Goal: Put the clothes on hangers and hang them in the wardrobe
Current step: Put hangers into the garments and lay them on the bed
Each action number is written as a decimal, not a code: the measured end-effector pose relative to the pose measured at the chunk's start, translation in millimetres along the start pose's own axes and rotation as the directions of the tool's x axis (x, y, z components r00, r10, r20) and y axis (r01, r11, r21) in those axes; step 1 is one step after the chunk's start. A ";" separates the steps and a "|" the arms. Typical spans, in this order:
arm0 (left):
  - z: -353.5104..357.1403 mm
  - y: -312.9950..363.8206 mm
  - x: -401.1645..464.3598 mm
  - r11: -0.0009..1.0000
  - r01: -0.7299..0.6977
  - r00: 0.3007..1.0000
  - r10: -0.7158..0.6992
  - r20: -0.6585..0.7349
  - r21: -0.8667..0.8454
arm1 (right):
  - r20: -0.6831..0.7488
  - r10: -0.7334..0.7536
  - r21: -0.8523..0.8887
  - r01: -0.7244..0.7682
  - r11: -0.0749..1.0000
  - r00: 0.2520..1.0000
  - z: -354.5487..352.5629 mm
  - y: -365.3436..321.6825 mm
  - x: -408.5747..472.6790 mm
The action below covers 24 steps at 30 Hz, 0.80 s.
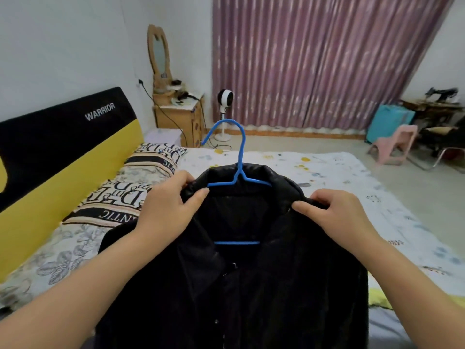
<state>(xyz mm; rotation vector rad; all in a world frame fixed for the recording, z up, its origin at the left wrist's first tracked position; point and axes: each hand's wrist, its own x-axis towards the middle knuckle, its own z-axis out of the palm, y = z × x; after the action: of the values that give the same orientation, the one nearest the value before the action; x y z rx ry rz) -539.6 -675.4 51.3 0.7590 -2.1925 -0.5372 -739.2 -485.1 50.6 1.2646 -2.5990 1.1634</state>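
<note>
Both hands are clamped on the black jacket (239, 273), one at each shoulder: my left hand (168, 210) pinches the fabric at the left side of the collar, thumb on top, and my right hand (337, 212) grips the seam at the right shoulder, fingers curled over it. I see the jacket held up in front of me over the bed (327, 172), its collar open toward me and its body hanging down to the bottom of the view. Inside it sits the blue hanger (239, 177); its hook rises above the collar and curls to the left, its shoulders slip under the fabric on both sides, and its lower bar shows across the open neck. Small buttons or snaps run down the front, too dark for me to tell which. Behind the jacket, the bed carries a white patterned sheet, with a lettered pillow (141, 177) along its left edge against the black and yellow headboard (63, 137). Beyond the far edge of the bed stand a wooden nightstand (178, 117) with a mirror, a white fan (224, 99), pink curtains (314, 61) and a pink chair (397, 144) at the right
</note>
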 end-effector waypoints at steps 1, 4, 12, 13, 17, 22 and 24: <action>9.6 -5.5 10.6 1.000 0.000 1.000 0.000 0.007 0.006 | -0.014 0.021 0.022 -0.020 1.000 1.000 7.8 6.4 9.4; 39.4 -24.9 42.8 0.999 0.026 0.999 -0.027 0.036 0.029 | -0.046 0.064 0.067 -0.060 0.996 0.997 34.5 27.5 43.8; 139.8 -103.8 144.7 0.975 0.162 0.983 -0.174 0.066 0.152 | -0.001 0.141 0.123 -0.139 0.983 0.990 131.7 93.5 180.8; 154.5 -115.0 156.8 0.969 0.184 0.978 -0.197 0.069 0.162 | 0.014 0.155 0.120 -0.155 0.981 0.988 145.1 102.4 198.8; 217.3 -163.4 193.8 0.945 0.266 0.952 -0.289 0.104 0.191 | 0.101 0.211 0.116 -0.222 0.968 0.972 201.3 140.3 264.1; 302.3 -231.2 191.3 0.879 0.317 0.893 -0.403 0.199 0.357 | 0.201 0.304 0.036 -0.317 0.948 0.931 282.7 199.3 327.6; 334.2 -261.6 175.6 0.829 0.342 0.823 -0.491 0.286 0.442 | 0.236 0.357 -0.002 -0.367 0.930 0.904 316.2 224.6 348.0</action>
<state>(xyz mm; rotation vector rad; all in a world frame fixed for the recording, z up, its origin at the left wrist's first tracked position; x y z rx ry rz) -797.7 -938.1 -223.1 1.4874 -2.5405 -0.5255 -1037.6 -829.6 -201.9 1.0028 -3.1022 1.1841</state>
